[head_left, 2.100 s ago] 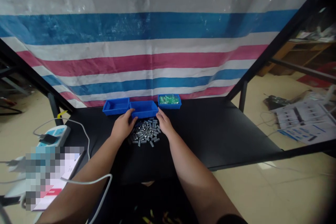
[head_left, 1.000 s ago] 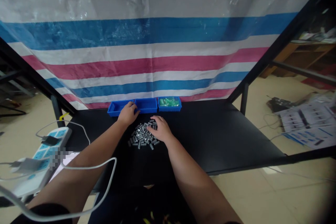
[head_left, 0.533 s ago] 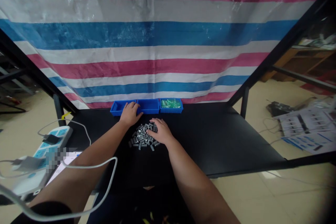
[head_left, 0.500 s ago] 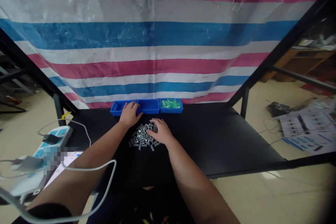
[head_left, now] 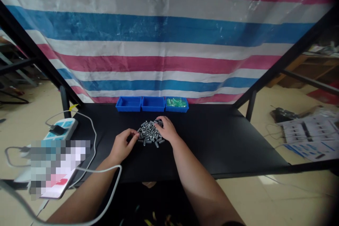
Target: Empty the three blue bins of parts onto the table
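A heap of small silvery metal cylinders (head_left: 150, 133) lies on the black tabletop in front of me. My left hand (head_left: 124, 144) is at the heap's left edge, its thumb and forefinger tips brought together in a pinch. Whatever is between those fingertips is too small to make out. On the heap's right side rests my right hand (head_left: 167, 130), fingers stretched over the outer pieces and thumb apart from them. The cylinders under its fingers are partly hidden.
Along the back stand a left blue bin (head_left: 129, 108), a middle blue bin (head_left: 153, 108) and a right blue bin (head_left: 177, 109) holding green boards (head_left: 176, 102). A power strip (head_left: 69, 127), phone (head_left: 57, 190) and white cable (head_left: 116, 183) are at left. A striped sheet (head_left: 164, 63) hangs behind.
My left hand has come back from the left and middle blue bins to the left edge of the heap. My right hand stays on the heap's right side. The view has shifted slightly.
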`<state>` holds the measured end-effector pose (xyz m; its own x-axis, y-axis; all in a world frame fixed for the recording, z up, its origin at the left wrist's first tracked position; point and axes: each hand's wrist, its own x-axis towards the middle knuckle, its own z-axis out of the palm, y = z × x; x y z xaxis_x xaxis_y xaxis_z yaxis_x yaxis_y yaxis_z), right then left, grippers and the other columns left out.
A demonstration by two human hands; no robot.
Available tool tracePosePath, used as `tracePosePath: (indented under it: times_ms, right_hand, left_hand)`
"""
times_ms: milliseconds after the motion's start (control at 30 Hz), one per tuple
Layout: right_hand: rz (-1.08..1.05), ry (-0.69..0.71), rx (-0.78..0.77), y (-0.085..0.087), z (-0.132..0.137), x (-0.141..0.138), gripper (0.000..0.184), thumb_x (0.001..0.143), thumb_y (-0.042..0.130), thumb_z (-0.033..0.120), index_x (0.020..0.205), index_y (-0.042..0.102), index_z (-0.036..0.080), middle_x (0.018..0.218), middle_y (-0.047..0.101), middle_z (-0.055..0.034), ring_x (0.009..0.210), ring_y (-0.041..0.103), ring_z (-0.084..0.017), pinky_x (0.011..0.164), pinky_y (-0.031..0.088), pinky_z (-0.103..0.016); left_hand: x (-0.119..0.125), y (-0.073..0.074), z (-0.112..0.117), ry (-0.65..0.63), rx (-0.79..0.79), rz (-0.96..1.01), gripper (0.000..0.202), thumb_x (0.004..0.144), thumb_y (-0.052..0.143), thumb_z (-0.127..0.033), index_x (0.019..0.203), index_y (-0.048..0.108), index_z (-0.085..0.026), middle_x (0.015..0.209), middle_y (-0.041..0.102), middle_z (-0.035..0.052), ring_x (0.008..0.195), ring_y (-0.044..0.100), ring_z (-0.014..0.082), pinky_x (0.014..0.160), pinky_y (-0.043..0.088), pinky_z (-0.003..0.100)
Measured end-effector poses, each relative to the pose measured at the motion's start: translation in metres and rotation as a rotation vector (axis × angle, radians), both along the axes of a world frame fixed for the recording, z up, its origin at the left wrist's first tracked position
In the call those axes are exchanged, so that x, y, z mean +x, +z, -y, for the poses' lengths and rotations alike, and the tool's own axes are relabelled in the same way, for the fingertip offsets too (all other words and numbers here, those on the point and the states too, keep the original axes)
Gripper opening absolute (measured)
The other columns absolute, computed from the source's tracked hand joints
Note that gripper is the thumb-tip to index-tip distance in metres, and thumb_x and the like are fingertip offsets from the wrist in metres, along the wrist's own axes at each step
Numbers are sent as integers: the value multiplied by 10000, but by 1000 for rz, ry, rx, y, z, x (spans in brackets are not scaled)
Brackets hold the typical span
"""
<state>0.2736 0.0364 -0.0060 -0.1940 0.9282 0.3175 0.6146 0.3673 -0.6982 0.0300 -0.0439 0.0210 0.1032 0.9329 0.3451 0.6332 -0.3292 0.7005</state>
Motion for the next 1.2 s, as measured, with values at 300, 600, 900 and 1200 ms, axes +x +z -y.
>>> tracePosePath:
  times_ms: [300,600,900,1200]
  right_hand:
    - [-13,-25,29,-8,1,-1,318,891,627,369,1172,611,220,1207,638,-78,1140,607,-254,1026,469,-424]
    - [211,-6,74,-6,10,-14,498,923,609,422,1363,548,196,1407,570,-135,1341,498,-305,1189,302,-528]
    - [248,76,42,-5,14,-21,469,980,538,460,1396,543,244,1461,552,-101,1412,442,-289,1209,234,-562]
    - [105,150,16,5,19,-9,681,897,658,492,1486,441,227,1537,452,-135,1446,397,-281,1202,299,-518]
  left_hand:
    - [-2,-7,0,-5,1,72,282,977,486,-401,792,584,-212,733,608,11,708,578,169,695,464,288]
    - [1,-20,-7,-123,39,-253,906,741,738,-579,1480,385,-192,1567,378,174,1491,289,371,1203,294,527]
    - [6,-37,-35,-151,-45,-425,1428,545,699,-857,1606,97,-116,1642,180,266,1530,153,414,1222,184,565]
    - [7,-29,-59,-314,-31,-513,1349,583,703,-815,1613,132,-156,1637,238,217,1523,209,392,1224,62,604]
